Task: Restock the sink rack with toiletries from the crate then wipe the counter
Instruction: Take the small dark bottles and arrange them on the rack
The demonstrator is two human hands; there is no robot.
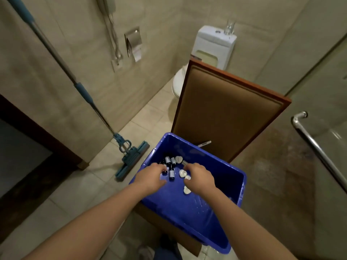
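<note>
A blue plastic crate (pixel 221 218) sits on a wooden chair seat below me. Inside lie several small dark bottles with pale labels (pixel 171 175) and several small white wrapped items (pixel 182 173). My left hand (pixel 151 178) reaches into the crate with fingers curled down over the dark bottles; whether it grips one is hidden. My right hand (pixel 200 178) is in the crate over the white items, fingers bent downward, its fingertips hidden. The sink rack and counter are out of view.
The chair's padded back (pixel 225 111) stands upright behind the crate. A blue sponge mop (pixel 131 158) leans against the left wall. A white toilet (pixel 214 47) is at the back with a glass on its tank. A glass shower door with a metal handle (pixel 317 145) is on the right.
</note>
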